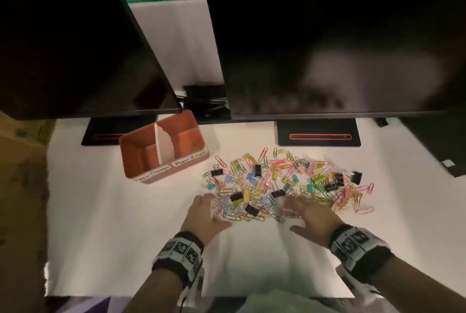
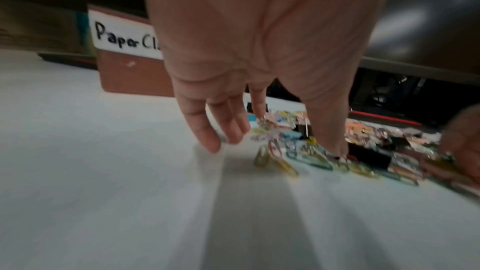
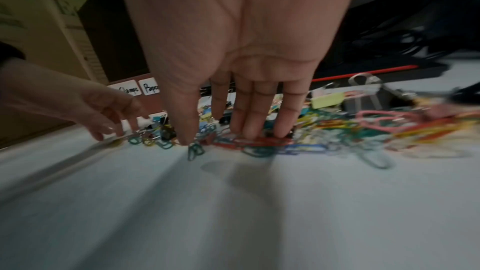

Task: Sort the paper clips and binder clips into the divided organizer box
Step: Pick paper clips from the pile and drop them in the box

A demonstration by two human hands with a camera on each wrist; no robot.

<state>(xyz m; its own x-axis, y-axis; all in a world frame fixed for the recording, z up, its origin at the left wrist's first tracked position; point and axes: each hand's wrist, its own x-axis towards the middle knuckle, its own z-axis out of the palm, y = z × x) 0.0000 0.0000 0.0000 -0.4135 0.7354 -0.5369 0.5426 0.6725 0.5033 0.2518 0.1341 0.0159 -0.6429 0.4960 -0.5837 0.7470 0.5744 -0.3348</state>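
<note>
A mixed pile of coloured paper clips and binder clips lies on the white table cover. The orange-brown organizer box stands to its upper left, split by a white divider into two compartments that look empty, with handwritten labels on the front. My left hand reaches into the pile's near left edge, fingers loosely extended, thumb and index finger touching clips. My right hand lies over the near middle of the pile, its straight fingers pressing down on clips. Neither hand holds anything.
Two dark monitors hang over the back of the table on black stands, with cables between them. Brown cardboard borders the left side. The white cover's front edge is close to my body.
</note>
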